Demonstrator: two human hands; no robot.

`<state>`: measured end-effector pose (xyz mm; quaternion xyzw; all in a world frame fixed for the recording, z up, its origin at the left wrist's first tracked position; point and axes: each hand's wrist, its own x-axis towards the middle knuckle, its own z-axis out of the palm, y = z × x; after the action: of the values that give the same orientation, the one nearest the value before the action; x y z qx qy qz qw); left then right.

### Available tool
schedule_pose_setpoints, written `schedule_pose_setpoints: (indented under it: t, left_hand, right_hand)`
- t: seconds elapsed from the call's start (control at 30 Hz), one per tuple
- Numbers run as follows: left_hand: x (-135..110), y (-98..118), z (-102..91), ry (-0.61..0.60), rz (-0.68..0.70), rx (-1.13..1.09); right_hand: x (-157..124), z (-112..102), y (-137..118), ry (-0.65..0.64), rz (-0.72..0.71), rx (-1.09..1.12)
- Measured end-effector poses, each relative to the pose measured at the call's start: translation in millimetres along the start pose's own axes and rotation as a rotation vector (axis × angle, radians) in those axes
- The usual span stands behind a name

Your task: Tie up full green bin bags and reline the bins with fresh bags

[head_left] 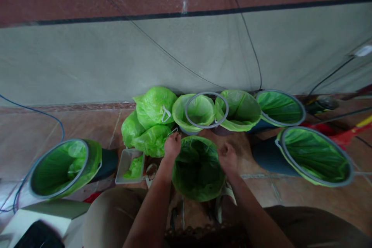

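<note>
Knees (pixel 112 217) parted, I have the open green bag (pixel 200 192) between them, left hand (pixel 172 145) and right hand (pixel 228 158) curled at its rim — exactly what they pinch, I cannot tell. Ringed, lined bins right (pixel 267 157) and left (pixel 108 166) of the bag look finished to me; behind it, a loose ring (pixel 207 127) lies across two unringed lined bins (pixel 244 124) — those and this bag seem unfinished.

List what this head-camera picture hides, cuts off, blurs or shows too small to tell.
In the head view:
Round green plastic liner: its bottom, lost in dark shadow.
Bare right hand: blur hides whether it grips the liner.
Bulging bright-green plastic bags: contents, hidden by the plastic.
Black object, lower left: full shape, cut off by bottom edge.
</note>
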<state>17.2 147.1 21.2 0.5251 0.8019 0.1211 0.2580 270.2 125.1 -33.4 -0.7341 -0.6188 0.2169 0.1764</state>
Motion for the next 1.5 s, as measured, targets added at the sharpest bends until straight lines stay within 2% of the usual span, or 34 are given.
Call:
schedule_pose_setpoints:
  t: [0.07,0.2,0.3,0.4,0.6,0.73,0.87,0.93,1.03,1.07,1.13,1.23,1.3,1.37,1.43,1.5]
  left_hand:
    - [2,4,3.8,-0.034,0.028,0.077]
    - [5,6,15.7,-0.106,0.163,0.150]
    - [5,1,24.2,-0.184,0.192,0.230]
    - [6,-6,28.4,-0.236,0.198,0.317]
    - [11,-13,28.8,-0.276,0.184,0.351]
    - [13,-10,26.9,-0.270,0.162,0.343]
    - [13,-7,15.5,-0.225,0.147,0.263]
    - [11,-9,7.5,-0.158,0.089,0.173]
    - [2,-17,-1.0,-0.040,-0.075,0.086]
    - [-3,-20,-2.0,-0.021,-0.122,0.074]
    - [-13,-25,-1.3,-0.034,-0.172,0.066]
    - [-25,-29,4.0,-0.103,-0.172,0.067]
    - [-29,-30,8.8,-0.126,-0.151,0.072]
    - [-31,-30,14.0,-0.141,-0.121,0.084]
    - [-31,-31,19.8,-0.148,-0.106,0.111]
    - [-32,-32,25.5,-0.136,-0.072,0.162]
  right_hand:
    - [22,-7,-14,-0.012,-0.066,-0.005]
    - [51,-3,-35,-0.261,-0.299,-0.035]
    - [56,6,-35,-0.427,-0.301,-0.096]
    - [55,9,-28,-0.483,-0.293,-0.116]
    - [51,7,-23,-0.500,-0.290,-0.128]
    - [43,13,-22,-0.468,-0.227,-0.168]
    - [35,12,-21,-0.392,-0.222,-0.131]
    - [34,9,-24,-0.295,-0.233,-0.105]
    - [39,8,-37,-0.176,-0.323,-0.082]
    - [40,9,-41,-0.174,-0.371,-0.084]
    - [43,13,-48,-0.247,-0.412,-0.121]
    - [43,17,-47,-0.375,-0.302,-0.149]
    - [46,17,-43,-0.334,-0.268,-0.033]
    - [52,13,-41,-0.243,-0.206,0.178]
    - [62,8,-43,-0.209,0.012,0.435]
    - [74,3,-49,-0.228,0.245,0.639]
